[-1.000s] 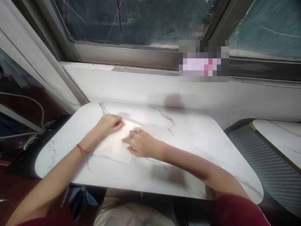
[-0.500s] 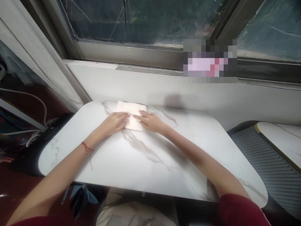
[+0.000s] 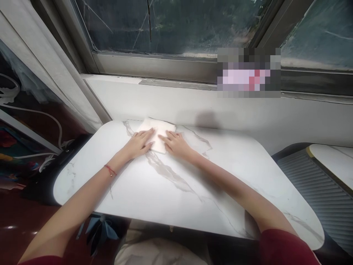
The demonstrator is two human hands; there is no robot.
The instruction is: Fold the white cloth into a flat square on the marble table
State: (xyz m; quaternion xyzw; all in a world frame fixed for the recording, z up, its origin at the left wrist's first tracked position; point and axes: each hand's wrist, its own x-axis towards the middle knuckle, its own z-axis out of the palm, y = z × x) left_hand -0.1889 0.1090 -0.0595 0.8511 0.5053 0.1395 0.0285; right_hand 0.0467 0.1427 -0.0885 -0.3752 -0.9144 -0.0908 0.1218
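A folded white cloth (image 3: pixel 159 137) lies flat near the far edge of the white marbled table (image 3: pixel 154 198), turned a little askew to that edge. My left hand (image 3: pixel 139 142) rests on its left side with the fingers stretched out and the thumb apart. On the right side lies my right hand (image 3: pixel 177 144), its fingers spread over the cloth and pointing left. Both palms face down. A thin red string bracelet (image 3: pixel 110 170) circles my left wrist.
Behind the table rise a white wall (image 3: pixel 242 116) and a window (image 3: pixel 171 27). A pale curtain (image 3: pixel 46 59) hangs at the left, with white cables (image 3: pixel 52 117) below it. A second table (image 3: pixel 331 162) with a ribbed grey side stands at the right.
The cloth has turned slightly, its far left corner now further from my left hand. My left fingers are more spread. The whole view has shifted a little.
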